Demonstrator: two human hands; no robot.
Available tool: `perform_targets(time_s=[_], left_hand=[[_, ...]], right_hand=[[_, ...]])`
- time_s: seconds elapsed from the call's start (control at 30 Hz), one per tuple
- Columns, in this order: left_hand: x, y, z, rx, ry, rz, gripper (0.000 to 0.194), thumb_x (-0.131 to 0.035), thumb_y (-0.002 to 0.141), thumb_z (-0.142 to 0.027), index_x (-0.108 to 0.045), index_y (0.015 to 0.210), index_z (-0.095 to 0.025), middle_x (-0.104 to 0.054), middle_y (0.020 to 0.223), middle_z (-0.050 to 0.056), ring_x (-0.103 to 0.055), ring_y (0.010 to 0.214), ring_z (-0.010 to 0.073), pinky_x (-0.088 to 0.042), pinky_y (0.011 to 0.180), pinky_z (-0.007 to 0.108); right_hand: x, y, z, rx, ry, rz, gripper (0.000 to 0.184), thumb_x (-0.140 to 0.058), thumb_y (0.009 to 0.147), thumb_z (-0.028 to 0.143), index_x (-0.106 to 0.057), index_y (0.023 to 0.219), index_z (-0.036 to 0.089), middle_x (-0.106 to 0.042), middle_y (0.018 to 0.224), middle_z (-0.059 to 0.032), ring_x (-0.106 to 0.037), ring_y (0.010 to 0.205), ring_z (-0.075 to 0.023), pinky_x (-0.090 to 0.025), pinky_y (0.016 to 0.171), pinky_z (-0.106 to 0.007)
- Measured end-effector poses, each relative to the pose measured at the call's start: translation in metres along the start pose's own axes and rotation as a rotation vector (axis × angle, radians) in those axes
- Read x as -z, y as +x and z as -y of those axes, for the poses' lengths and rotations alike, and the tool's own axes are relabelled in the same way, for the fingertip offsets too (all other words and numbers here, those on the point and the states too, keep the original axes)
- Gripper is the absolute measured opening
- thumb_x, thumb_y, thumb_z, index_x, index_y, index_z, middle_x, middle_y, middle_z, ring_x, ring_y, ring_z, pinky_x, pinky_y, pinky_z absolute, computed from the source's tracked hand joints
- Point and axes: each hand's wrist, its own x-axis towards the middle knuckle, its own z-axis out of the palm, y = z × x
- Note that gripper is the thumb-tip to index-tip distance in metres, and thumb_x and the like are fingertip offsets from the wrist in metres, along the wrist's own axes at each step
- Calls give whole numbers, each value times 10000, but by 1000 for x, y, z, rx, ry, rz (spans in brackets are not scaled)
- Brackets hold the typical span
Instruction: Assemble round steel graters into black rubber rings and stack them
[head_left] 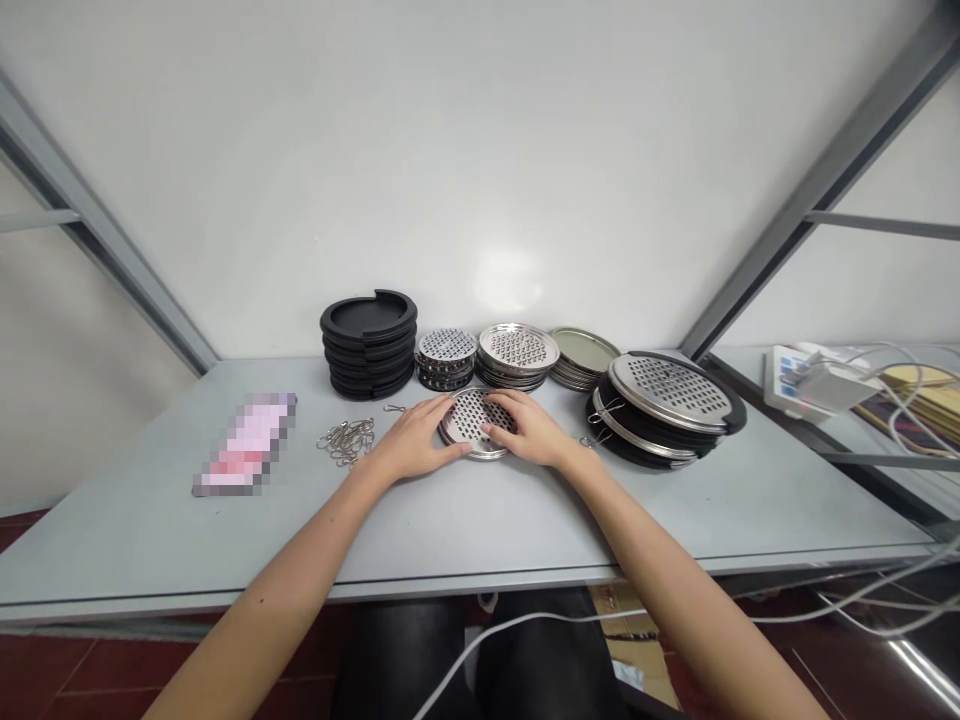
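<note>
A round perforated metal disc (472,420) lies flat on the grey table (450,530) in front of me. My left hand (414,440) presses on its left rim with fingers curled over the edge. My right hand (529,428) lies on its right side, fingertips on the perforated face. Both hands grip the disc between them.
Along the back stand a stack of black round trays (369,343), two stacks of perforated discs (447,357) (517,353), plain metal lids (583,355), and a pile of assembled black-and-metal trays (664,408). Wire clips (346,438) lie left. A blurred pink item (246,445) lies further left. A power strip (806,380) sits right.
</note>
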Motion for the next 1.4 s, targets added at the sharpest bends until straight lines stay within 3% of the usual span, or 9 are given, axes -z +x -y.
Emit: perform_targets(time_s=[0.27,0.47,0.8,1.2,1.4], left_hand=[[-2,0,-3,-100,-45,-11,751,-660,790,-562,-469,1403,-173,-479,1446,134,-437,1336,304,-335,1127,452],[-7,0,-10,-145,-47,19,698,-647,818,-533,-483,1394,-175,-501,1431,122,-437,1339,284,-342,1126,443],[-4,-1,-15,-146,-15,-9,569,-625,851,-482,-541,1335,-195,-522,1402,125,-464,1302,293,-363,1105,454],[3,3,-19,-167,-56,-197,327,-573,900,-340,-625,1193,-204,-619,1231,98,-554,1156,253,-434,1035,429],[12,5,-15,-131,67,-496,277,-500,921,-293,-626,1158,-223,-613,1226,82,-535,1183,245,-408,1061,436]], right_hand=[[3,2,0,-139,-113,-59,304,-533,912,386,-661,1069,159,-684,996,-123,-621,959,-257,-474,903,-420],[-3,0,-1,-77,-100,-29,359,-531,913,394,-622,1153,143,-617,1213,-158,-570,1120,-275,-444,990,-435],[-5,0,-7,-52,-149,36,386,-487,933,410,-589,1222,175,-596,1260,-142,-547,1162,-280,-423,1000,-453],[-4,2,-10,-48,-95,-6,350,-475,945,391,-624,1171,170,-627,1230,-127,-566,1147,-257,-427,1008,-429],[-3,2,-9,-46,-94,4,346,-475,946,391,-626,1166,170,-631,1226,-131,-569,1147,-256,-429,1004,-431]])
